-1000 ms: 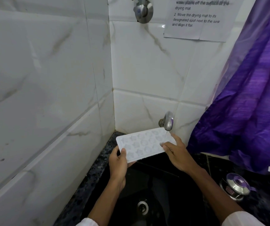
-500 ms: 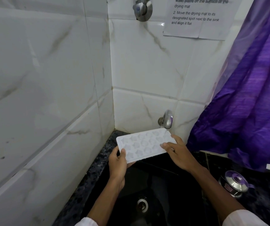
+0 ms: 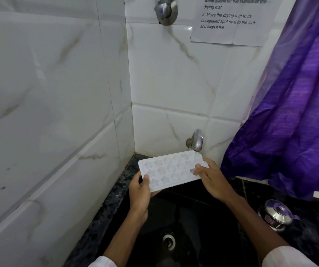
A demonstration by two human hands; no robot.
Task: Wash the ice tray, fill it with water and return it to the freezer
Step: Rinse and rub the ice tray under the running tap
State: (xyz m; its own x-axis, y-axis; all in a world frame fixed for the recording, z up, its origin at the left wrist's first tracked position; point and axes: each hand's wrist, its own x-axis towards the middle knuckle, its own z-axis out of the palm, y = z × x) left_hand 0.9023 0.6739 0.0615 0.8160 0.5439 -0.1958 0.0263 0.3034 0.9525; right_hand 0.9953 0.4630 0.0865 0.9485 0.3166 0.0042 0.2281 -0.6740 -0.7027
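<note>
head view looks down on a white ice tray (image 3: 171,170) held over a black sink (image 3: 183,218), its far right corner directly under the tap (image 3: 197,140). a thin stream of water (image 3: 195,155) falls from the spout onto that corner, so the tray is at the water stage of the job. whether this is rinsing or filling is hard to say: the shaped pockets look pale and glossy, but at this size i cannot tell if they hold water. my judgement is that washing is under way or just finishing, while a full fill and the return to the freezer are left to do; no freezer shows in view.

left hand (image 3: 140,191) grasps the tray's near left corner, thumb on top of the rim and fingers curled beneath, wrist straight, forearm rising from the lower edge of the picture. right hand (image 3: 211,179) is at the tray's right end, palm turned down and fingers spread over the top surface beside the stream; the fingertips (image 3: 194,170) touch the tray, seemingly rubbing or steadying it, though a firm grip from below is not visible. the tray sits nearly level, tilted a little toward the person.

1 steel pot with a glass lid (image 3: 277,215) stands on the dark counter (image 3: 312,228) to the right, well apart from the tray, below a purple curtain (image 3: 293,122).
</note>
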